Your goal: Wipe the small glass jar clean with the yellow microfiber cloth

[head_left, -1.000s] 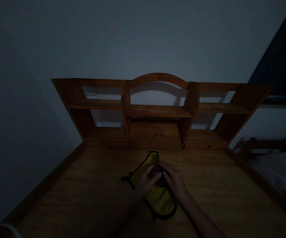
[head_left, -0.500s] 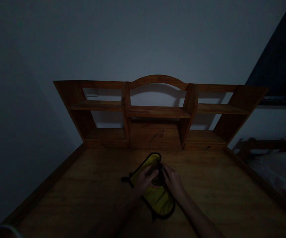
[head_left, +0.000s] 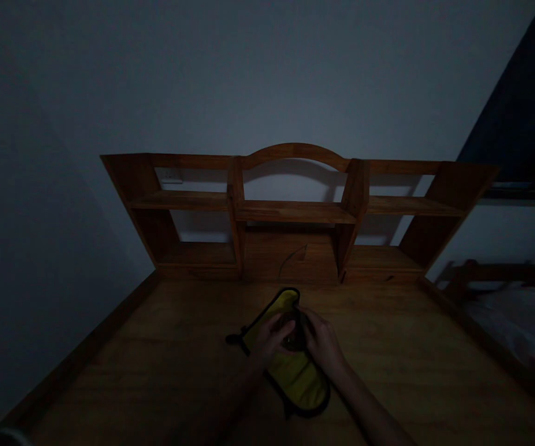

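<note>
A yellow cloth piece with black edging (head_left: pixel 302 384) lies slantwise on the wooden desk, with a short black tab at its left side. Over its middle is a dark rounded object (head_left: pixel 291 339); the dimness hides its kind. My left hand (head_left: pixel 267 341) is closed on the left side of that object, thumb laid across its top. From the right, my right hand (head_left: pixel 322 337) has its fingers bent against the object's right side and the cloth's black edge. Its fingertips are partly hidden, so exactly what they pinch is unclear.
A wooden shelf unit (head_left: pixel 295 212) with several compartments stands along the back of the desk (head_left: pixel 179 347), against a pale wall. Raised wooden edges run down both sides. A pale rim of something round (head_left: pixel 5 435) shows at the bottom left corner. White bedding (head_left: pixel 522 322) lies at the right.
Both hands stay around the dark object, with only slight finger movement. The cloth's near end has shifted a little downward. The whole view has tilted very slightly.
</note>
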